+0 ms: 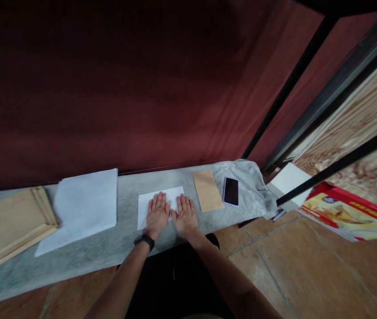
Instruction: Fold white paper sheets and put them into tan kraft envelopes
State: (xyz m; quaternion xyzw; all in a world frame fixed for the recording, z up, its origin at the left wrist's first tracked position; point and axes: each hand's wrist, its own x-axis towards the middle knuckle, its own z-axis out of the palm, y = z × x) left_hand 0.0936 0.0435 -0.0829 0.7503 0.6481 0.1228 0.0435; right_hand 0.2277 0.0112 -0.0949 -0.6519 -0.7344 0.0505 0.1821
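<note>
A white sheet of paper (143, 210), which looks folded, lies on the grey-covered bench in front of me. My left hand (157, 213) rests flat on its middle, fingers stretched out and pointing away from me. Beside it, my right hand (184, 215) presses flat near the sheet's right end, with the two thumbs close together. Both palms hide part of the paper. Just right of my right hand lies a brown envelope (208, 191). On the left sits a stack of larger white paper (87, 204), partly under a pile of brown envelopes (16, 221).
A phone (231, 192) lies face up right of the single envelope. The bench (127, 195) runs along a dark red wall (125, 110). Black metal bars (288, 88) rise at its right end. A red and yellow box (348, 212) and a white box (290, 181) stand beyond it.
</note>
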